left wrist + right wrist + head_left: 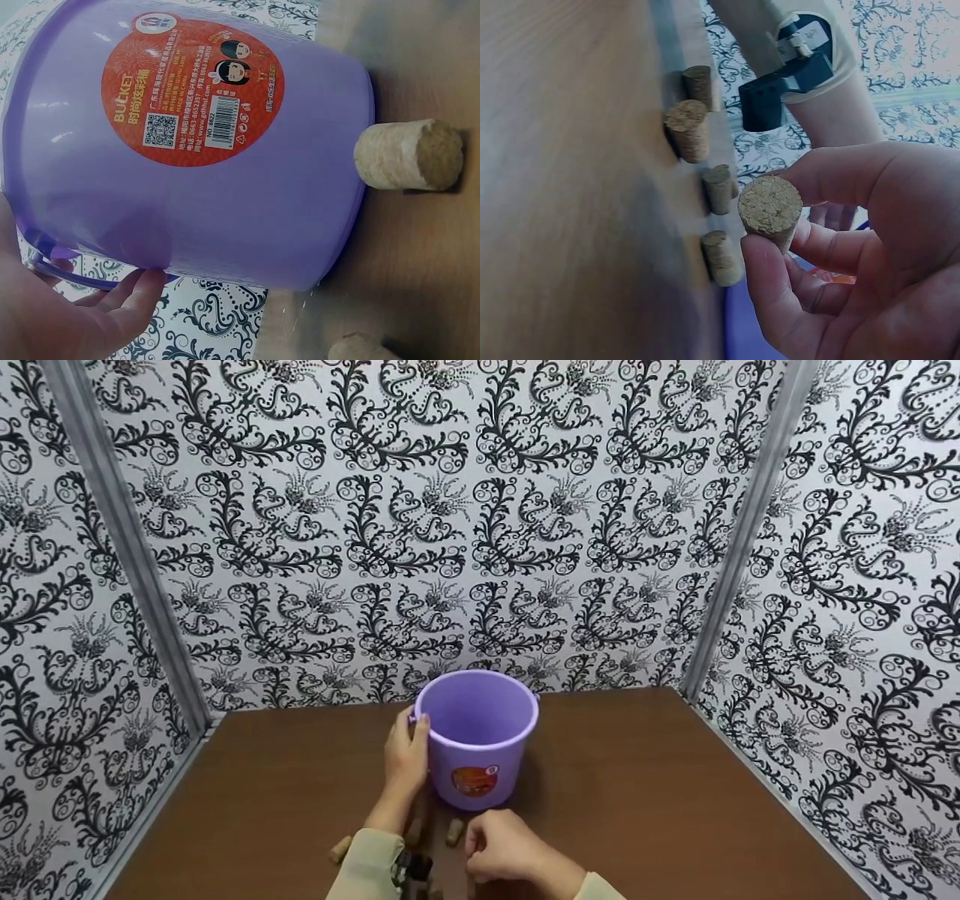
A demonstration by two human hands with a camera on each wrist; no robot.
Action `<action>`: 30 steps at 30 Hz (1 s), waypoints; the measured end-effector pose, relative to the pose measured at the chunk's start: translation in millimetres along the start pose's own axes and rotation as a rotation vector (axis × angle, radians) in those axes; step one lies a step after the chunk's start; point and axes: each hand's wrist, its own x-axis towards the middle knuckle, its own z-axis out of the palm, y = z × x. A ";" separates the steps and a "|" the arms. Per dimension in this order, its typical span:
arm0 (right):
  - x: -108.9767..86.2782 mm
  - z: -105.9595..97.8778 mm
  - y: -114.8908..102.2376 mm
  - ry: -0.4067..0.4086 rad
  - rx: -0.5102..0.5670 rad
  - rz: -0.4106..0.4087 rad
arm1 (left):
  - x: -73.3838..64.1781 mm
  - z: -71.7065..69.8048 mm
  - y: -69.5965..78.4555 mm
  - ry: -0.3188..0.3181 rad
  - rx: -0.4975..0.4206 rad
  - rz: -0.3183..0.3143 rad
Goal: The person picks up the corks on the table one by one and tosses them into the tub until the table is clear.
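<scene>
A purple bucket (480,756) with a red oval label stands upright, its open mouth facing up. My left hand (406,757) grips its left side at the rim, by the handle joint; the left wrist view shows the fingers at the thin purple handle (90,282). Low in front of the bucket, my right hand (504,846) pinches a cork stopper (770,208) between thumb and fingers, its round end showing in the right wrist view. One loose cork (409,155) lies close to the bucket's base.
Several more corks lie on the brown wooden table (622,787), including one at the left (340,849) near the sleeve. A black wrist camera (780,90) is strapped to the left forearm. Patterned panels (465,547) enclose the table at the back and sides.
</scene>
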 end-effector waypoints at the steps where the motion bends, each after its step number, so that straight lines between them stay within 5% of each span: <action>1: 0.2 -1.5 -0.3 0.003 0.013 -0.001 | 0.7 0.0 -0.4 -0.001 0.002 0.000; 30: -1.7 -43.6 -11.6 0.115 0.117 -0.047 | 2.8 1.9 -5.8 0.003 0.028 -0.012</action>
